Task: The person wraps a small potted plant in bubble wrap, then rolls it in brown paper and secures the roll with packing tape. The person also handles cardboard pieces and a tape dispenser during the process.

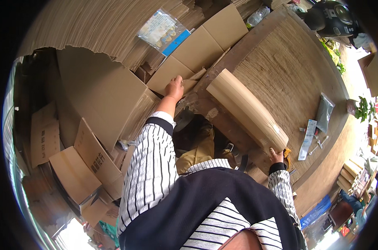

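Note:
My left hand [175, 88] reaches out to the far left, its fingers curled on the edge of a creased cardboard sheet [197, 46]. That sheet leans between the tall stacks and the wooden table [299, 62]. At the table's near edge, my right hand [276, 156] grips the near end of a long, folded cardboard piece [247, 110], thumb on top and the other fingers hidden. The folded piece lies slanting across the table edge. Close by the right hand is an orange object [287, 157], partly hidden, whose kind I cannot make out.
Stacked flat cardboard [89, 25] and an open carton [78, 168] fill the left. A plastic packet [162, 32] lies on the stack. The table holds a grey bag [324, 112], a label strip [307, 140], a wrench [319, 144] and a clear bottle [258, 16].

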Available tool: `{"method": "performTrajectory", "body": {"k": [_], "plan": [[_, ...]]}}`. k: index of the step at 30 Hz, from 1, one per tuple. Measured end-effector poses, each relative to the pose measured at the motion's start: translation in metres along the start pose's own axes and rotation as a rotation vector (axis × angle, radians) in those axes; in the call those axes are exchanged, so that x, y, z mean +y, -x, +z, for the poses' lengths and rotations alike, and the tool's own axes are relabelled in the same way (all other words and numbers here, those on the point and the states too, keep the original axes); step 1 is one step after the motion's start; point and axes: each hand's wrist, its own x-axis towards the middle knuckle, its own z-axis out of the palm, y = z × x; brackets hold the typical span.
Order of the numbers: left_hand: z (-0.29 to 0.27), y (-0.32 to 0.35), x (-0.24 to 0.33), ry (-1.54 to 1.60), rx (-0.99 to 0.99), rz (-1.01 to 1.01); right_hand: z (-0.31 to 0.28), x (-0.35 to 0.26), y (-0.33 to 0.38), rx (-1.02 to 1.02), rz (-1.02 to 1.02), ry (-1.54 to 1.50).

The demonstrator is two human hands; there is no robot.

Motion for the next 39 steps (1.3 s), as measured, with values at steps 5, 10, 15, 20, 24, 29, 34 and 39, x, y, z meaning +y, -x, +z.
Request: {"method": "performTrajectory", "body": {"k": [5, 10, 15, 20, 24, 29, 34, 39], "plan": [[-0.033, 0.043, 0.004, 0.086, 0.338, 0.272, -0.005, 0.012, -0.008, -0.007, -0.074, 0.014], [-0.099, 0.112, 0.037, -0.073, 0.506, 0.588, -0.002, 0.007, -0.006, -0.036, -0.048, -0.131], [-0.138, 0.16, 0.068, -0.062, 0.669, 0.687, -0.009, 0.005, -0.012, 0.007, 0.122, 0.1], [-0.161, 0.191, 0.089, -0.009, 0.716, 0.727, -0.008, 0.004, -0.018, 0.01, 0.183, 0.14], [-0.147, 0.2, 0.097, 0.25, 0.584, 0.592, -0.023, 0.021, -0.039, 0.017, -0.034, 0.167], [-0.116, 0.246, 0.115, 1.294, 0.224, -0.128, 0.018, -0.032, -0.015, -0.05, 0.09, 0.12], [-0.113, 0.251, 0.147, 1.606, 0.097, -0.106, 0.002, 0.0, -0.039, 0.01, -0.14, 0.129], [-0.114, 0.265, 0.165, 1.706, 0.017, -0.151, 0.022, -0.023, -0.027, -0.026, -0.157, 0.037]]}}
